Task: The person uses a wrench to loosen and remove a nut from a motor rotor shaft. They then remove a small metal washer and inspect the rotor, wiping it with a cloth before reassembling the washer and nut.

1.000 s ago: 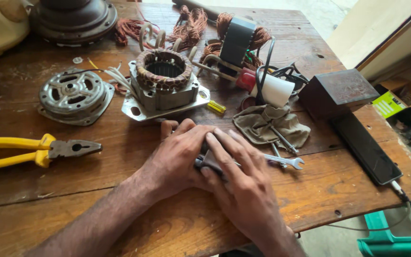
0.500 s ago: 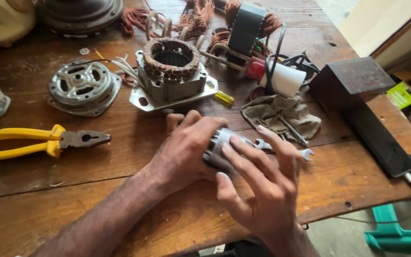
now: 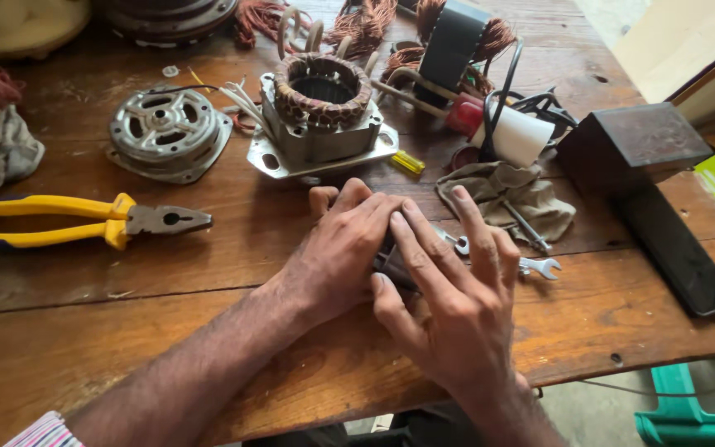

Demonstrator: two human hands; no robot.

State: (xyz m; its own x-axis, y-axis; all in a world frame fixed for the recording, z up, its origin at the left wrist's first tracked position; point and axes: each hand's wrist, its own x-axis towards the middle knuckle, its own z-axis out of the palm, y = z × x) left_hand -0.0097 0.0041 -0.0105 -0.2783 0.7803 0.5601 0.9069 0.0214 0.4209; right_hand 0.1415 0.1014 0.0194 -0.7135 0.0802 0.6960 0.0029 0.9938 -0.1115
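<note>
Both hands laid over a small grey metal part (image 3: pixel 392 263) on the wooden counter (image 3: pixel 167 331), near the front edge. Left hand (image 3: pixel 343 248) cupped over it with fingers pressed together; right hand (image 3: pixel 448 290) with fingers spread flat across it. Part mostly hidden, so hard to judge how much work is done. Counted around: one yellow pliers (image 3: pixel 84 219), one wound motor core (image 3: pixel 320 112), one round motor cover (image 3: pixel 167 131), two small spanners (image 3: pixel 531 265), one cloth (image 3: pixel 515 194) under them.

A worn wooden table (image 3: pixel 126 331) carries yellow pliers (image 3: pixel 84 219), a motor stator (image 3: pixel 320 116) and rags (image 3: pixel 506 194).
</note>
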